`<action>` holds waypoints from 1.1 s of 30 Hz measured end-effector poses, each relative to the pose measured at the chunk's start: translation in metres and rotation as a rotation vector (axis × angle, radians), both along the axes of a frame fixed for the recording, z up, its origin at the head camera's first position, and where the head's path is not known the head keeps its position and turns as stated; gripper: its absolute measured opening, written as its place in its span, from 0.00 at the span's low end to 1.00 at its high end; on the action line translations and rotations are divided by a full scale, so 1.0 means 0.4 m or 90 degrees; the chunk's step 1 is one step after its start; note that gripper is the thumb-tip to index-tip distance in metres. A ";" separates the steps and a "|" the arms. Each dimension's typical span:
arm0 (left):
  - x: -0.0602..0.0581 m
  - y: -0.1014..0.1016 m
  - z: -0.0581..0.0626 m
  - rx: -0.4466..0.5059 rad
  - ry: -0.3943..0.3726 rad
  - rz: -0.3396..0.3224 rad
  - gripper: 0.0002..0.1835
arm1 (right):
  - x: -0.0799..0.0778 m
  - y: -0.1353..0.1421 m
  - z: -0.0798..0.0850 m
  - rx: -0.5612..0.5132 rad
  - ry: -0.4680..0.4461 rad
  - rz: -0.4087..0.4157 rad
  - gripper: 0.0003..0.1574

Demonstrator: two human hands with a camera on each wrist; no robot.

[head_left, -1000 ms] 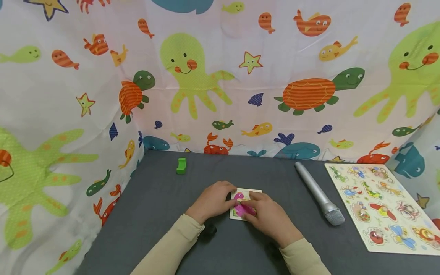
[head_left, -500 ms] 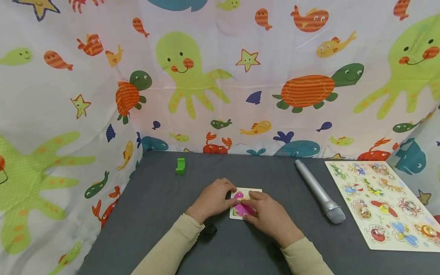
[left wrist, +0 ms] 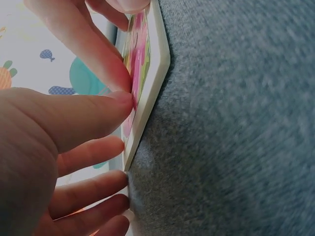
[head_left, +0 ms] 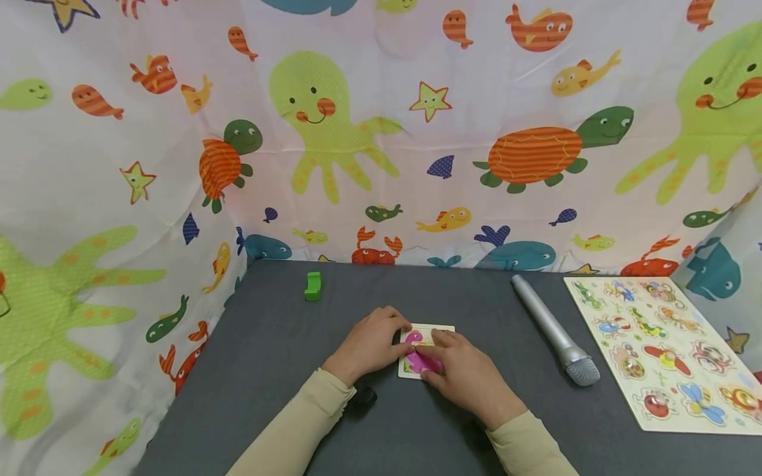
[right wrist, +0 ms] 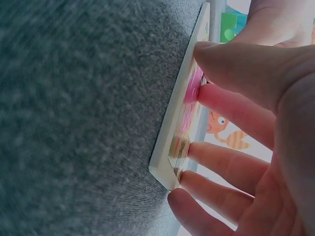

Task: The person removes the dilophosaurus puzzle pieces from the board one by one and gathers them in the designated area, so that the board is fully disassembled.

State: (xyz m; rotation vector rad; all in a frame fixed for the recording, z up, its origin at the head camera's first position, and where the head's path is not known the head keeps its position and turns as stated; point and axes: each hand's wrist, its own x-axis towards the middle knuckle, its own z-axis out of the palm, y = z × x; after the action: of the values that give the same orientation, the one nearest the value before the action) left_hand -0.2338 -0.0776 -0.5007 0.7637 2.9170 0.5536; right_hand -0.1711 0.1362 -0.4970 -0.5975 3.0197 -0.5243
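Observation:
A small square puzzle with a pale frame and a pink dinosaur picture lies flat on the dark cloth. From its left side my left hand reaches over, its thumb pressing on the pink part and its other fingertips along the board's edge. My right hand covers the right side. In the right wrist view, its index finger touches the pink surface, the thumb sits near the frame, and the remaining fingers spread along the board. Part of the picture is hidden under both hands.
A silver microphone lies to the right, beside a large puzzle board with insect pictures. At the back left stands a small green block. A sea-animal curtain hangs behind and along the sides.
The head view shifts slightly. Both hands stay over the puzzle, with hardly any finger movement.

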 end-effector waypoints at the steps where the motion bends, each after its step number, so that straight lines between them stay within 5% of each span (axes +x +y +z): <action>1: 0.001 0.000 0.000 -0.002 0.002 0.000 0.22 | 0.000 0.000 0.000 0.000 0.001 0.001 0.31; 17: -0.009 0.007 -0.014 0.024 -0.023 0.004 0.14 | 0.000 -0.002 -0.001 0.005 0.002 -0.003 0.32; 28: -0.008 0.010 -0.003 -0.049 0.057 -0.006 0.20 | -0.001 -0.001 0.000 0.007 0.016 0.011 0.32; 33: -0.011 0.009 -0.005 -0.027 0.022 0.000 0.20 | 0.000 -0.001 0.005 0.011 0.018 0.011 0.33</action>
State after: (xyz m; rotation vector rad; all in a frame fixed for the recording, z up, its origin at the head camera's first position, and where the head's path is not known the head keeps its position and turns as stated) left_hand -0.2381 -0.0739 -0.5028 0.7768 2.9493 0.4820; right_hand -0.1710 0.1360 -0.4952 -0.6346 3.0399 -0.4929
